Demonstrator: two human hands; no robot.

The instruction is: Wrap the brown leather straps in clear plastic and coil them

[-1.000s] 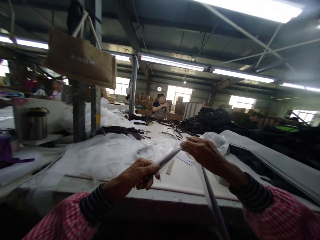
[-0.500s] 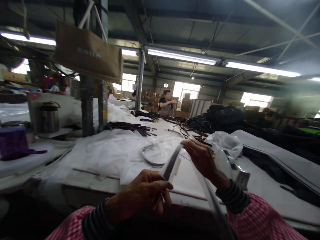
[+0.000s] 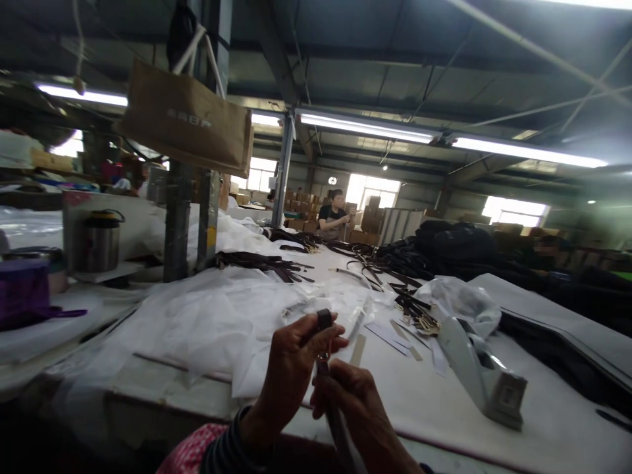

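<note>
A dark strap [image 3: 324, 320] with a small metal piece is between my two hands, above the table's near edge. Its dark looped end rises from the fingers of my left hand [image 3: 293, 362], which are closed on it. My right hand [image 3: 353, 395] grips the strap just below the metal piece. From there a length in a clear sleeve [image 3: 343, 438] hangs down toward the bottom of the view. Fingers cover part of the strap, so its exact shape there is hidden.
A tape dispenser [image 3: 484, 375] stands right of my hands, with buckled straps [image 3: 419, 313] and paper strips [image 3: 388, 337] beyond. Clear plastic bags [image 3: 197, 316] cover the left. A brown bag [image 3: 187, 118] hangs from a post. A person [image 3: 336, 216] is at the far end.
My hands have come together, the left one rising and the right one lowering. The dark looped end and metal piece now show between them. The view has shifted slightly.
</note>
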